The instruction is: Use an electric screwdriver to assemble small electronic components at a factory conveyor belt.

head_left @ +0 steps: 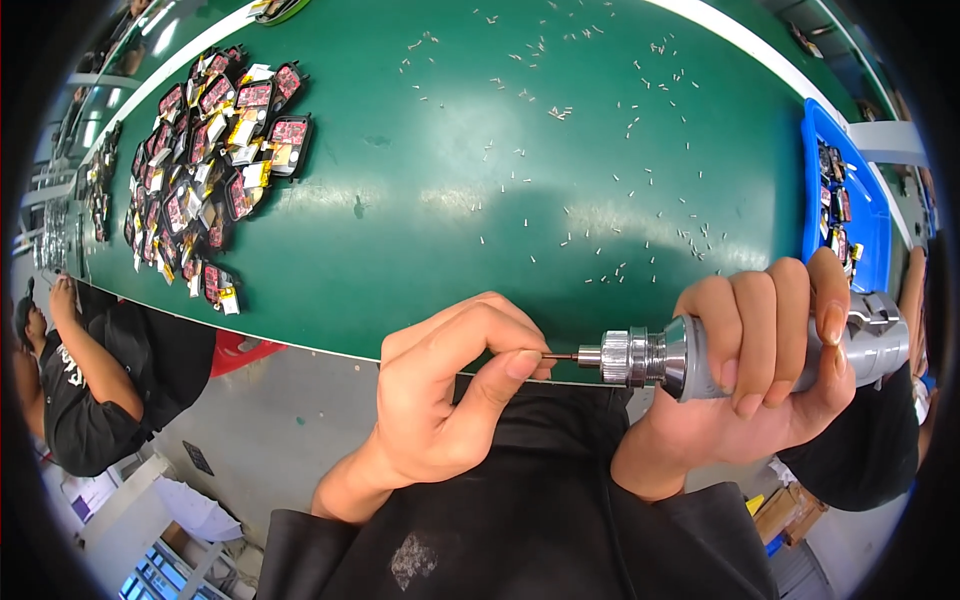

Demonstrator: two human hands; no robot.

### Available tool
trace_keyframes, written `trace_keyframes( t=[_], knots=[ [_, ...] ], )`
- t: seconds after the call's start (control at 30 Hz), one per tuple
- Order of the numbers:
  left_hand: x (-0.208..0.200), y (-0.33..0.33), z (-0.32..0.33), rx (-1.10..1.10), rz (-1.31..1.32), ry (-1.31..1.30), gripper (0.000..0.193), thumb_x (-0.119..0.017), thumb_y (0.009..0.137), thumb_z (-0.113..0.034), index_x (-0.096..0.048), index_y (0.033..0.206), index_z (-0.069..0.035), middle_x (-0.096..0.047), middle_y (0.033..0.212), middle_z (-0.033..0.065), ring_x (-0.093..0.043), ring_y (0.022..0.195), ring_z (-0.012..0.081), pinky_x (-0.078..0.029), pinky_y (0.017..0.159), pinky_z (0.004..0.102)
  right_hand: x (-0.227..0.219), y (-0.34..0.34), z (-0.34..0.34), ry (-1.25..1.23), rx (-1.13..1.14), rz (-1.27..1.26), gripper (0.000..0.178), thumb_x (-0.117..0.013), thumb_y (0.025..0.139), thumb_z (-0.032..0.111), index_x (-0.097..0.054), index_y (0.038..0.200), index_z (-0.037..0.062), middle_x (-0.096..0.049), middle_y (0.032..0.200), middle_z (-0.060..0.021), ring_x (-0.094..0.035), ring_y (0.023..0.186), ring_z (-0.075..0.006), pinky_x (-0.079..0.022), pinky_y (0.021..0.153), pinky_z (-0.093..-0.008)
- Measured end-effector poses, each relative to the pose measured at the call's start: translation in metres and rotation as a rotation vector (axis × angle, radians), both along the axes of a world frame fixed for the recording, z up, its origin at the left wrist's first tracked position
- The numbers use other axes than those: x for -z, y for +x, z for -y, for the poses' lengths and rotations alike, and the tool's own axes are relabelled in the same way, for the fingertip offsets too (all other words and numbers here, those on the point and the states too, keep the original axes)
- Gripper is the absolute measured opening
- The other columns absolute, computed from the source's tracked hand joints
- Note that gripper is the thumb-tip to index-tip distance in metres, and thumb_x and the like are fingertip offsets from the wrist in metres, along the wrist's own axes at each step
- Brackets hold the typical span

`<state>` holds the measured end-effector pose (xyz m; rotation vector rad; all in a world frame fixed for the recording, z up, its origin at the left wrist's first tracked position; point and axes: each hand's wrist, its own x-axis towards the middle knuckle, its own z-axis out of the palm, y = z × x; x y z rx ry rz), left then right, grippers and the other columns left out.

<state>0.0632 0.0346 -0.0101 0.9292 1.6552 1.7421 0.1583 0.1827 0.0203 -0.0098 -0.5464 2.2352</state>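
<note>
A grey electric screwdriver (690, 358) with a silver metal chuck lies sideways in my right hand (760, 360), whose fingers wrap round its body. Its thin bit (562, 356) points left. At the tip of that bit, my left hand (455, 385) is closed in a pinch between thumb and forefinger. Whether a small screw sits between those fingertips is hidden. Both hands are above the near edge of the green table (400, 240). Many small screws (605, 250) lie scattered on the table beyond my hands.
At the left of the table is a heap of black casings (200, 170) with red circuit boards and silver-yellow battery packs. A blue bin (860, 200) at the right holds similar parts. Another person (100, 370) works at the far left; someone else is partly visible at the right.
</note>
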Motion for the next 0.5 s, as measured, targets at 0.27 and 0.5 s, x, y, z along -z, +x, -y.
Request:
trace_keyframes(
  t=[0.27, 0.5],
  knots=[
    [0.008, -0.007, -0.014, 0.071, -0.402, -0.010, 0.022, -0.054, 0.095, -0.011, -0.061, 0.091, 0.009, -0.065, 0.080, 0.0172, -0.058, 0.065, 0.0189, -0.047, 0.058, 0.0280, 0.012, 0.000, -0.010, -0.015, -0.028, 0.001, 0.011, -0.055, 0.087, 0.009, -0.044, 0.090, 0.0086, -0.041, 0.059, 0.0013, -0.042, 0.049, -0.0082, -0.035, 0.057, -0.0263],
    [-0.041, -0.053, -0.027, -0.166, -0.485, -0.219, 0.024, -0.055, 0.096, -0.013, -0.061, 0.103, 0.009, -0.066, 0.094, 0.0157, -0.060, 0.077, 0.0181, -0.048, 0.071, 0.0285, 0.017, 0.015, -0.017, -0.079, 0.127, 0.072, 0.011, -0.047, 0.088, 0.020, -0.047, 0.092, 0.0097, -0.041, 0.059, 0.0001, -0.040, 0.049, -0.0117, -0.036, 0.058, -0.0298]
  ],
)
